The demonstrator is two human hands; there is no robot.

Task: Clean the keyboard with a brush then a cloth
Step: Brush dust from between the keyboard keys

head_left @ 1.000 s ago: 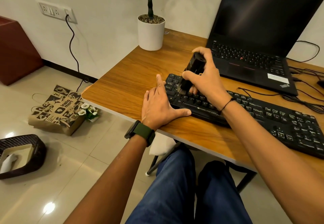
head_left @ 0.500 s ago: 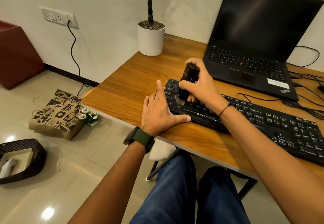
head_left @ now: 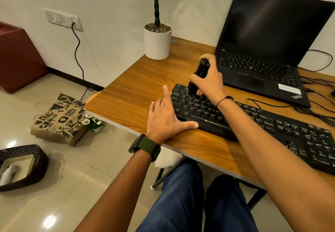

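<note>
The right hand grips a black brush, its fingers curled over the top of the handle and the thumb pressed along the near side. The brush stands nearly upright, tilted a little toward the laptop, with its lower end down on the upper-left keys of the keyboard. The bristles themselves are too dark against the keys to make out.

The left hand lies flat on the counter at the keyboard's left end, holding nothing. Its fingers are straight and close together, resting against the left edge of the keyboard, and the thumb is stretched out along the front edge. A dark watch with a green strap sits on that wrist.

The keyboard is black with pale lettering and a brand name on its front lip. It lies slantwise across the wooden counter, in front of an open black laptop whose screen is dark. Thin black cables run between the 2. A white pot with a plant stands at the counter's far left corner, by the wall.

On the tiled floor to the left lie a printed paper bag and a dark woven basket.
</note>
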